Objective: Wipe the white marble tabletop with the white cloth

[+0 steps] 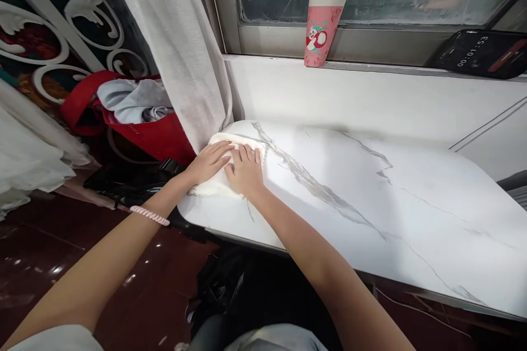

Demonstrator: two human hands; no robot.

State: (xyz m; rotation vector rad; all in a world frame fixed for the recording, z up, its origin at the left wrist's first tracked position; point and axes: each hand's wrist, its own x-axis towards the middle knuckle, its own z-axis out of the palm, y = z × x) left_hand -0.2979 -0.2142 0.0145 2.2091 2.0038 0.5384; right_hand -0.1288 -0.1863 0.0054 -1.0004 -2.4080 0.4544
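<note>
A cream-white cloth lies spread on the left end of a white marble-patterned tabletop. On its left part rests my left hand, palm down with the fingers stretched out toward the right. Close beside it, my right hand presses flat on the cloth's right part, fingers pointing away from me. The fingertips of the two hands nearly meet. Both palms hide the middle of the cloth. A pink coil band circles my left forearm.
Behind the tabletop, a pink paper cup with a red straw and a phone showing a timer stand on the window ledge. A pale curtain hangs at the table's left corner, next to a red bag holding grey fabric.
</note>
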